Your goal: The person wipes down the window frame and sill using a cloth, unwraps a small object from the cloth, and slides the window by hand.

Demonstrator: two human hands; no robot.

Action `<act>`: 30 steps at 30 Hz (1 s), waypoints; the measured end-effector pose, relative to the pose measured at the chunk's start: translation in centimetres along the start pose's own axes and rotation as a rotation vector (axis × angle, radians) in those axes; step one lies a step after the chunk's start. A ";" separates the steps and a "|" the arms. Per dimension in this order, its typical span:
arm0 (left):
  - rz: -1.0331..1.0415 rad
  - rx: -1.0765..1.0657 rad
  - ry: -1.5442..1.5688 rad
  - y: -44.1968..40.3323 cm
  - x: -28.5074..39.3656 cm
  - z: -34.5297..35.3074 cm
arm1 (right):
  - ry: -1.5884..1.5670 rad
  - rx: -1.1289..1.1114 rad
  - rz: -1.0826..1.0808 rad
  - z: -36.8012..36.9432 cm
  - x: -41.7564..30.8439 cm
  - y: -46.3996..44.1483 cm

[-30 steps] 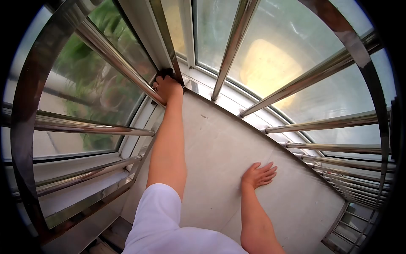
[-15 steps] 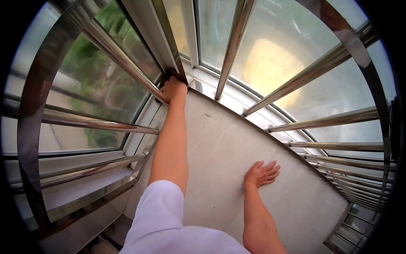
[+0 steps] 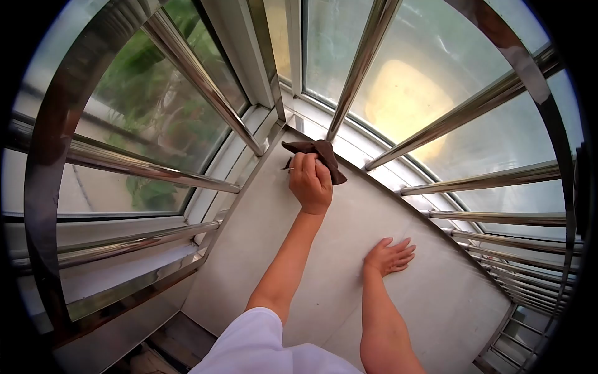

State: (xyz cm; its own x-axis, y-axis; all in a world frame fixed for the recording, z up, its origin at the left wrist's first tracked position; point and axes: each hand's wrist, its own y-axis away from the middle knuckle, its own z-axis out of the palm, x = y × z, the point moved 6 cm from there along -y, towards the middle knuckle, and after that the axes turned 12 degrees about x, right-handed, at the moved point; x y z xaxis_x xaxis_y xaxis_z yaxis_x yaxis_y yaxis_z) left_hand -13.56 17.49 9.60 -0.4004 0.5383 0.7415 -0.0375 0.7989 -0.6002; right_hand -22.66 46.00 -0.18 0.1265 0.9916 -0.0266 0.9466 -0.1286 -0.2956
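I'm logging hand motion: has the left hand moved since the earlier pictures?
Yes, the left hand moved away from the corner post, rightward and down in view.

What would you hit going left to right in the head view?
Green plant → left hand gripping brown cloth → right hand, palm down on the pale slab → close-set metal bars.
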 end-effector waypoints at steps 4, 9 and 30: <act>-0.139 0.114 0.034 -0.1 -1.8 -2.7 | -0.029 -0.012 0.004 0.0 0.2 0.1; 0.060 -0.118 -0.654 -1.3 -5.7 0.2 | -0.036 -0.006 0.010 0.0 0.2 0.1; -0.001 -0.085 0.195 -1.4 0.3 -0.6 | -0.015 -0.014 0.012 0.0 0.2 0.0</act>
State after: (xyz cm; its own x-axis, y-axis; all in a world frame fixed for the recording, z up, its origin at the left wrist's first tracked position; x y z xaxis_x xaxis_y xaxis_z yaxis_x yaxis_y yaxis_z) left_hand -13.10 16.74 10.86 -0.2156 0.5725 0.7910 0.0424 0.8148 -0.5782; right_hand -22.62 46.18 -0.18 0.1333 0.9901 -0.0441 0.9492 -0.1403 -0.2815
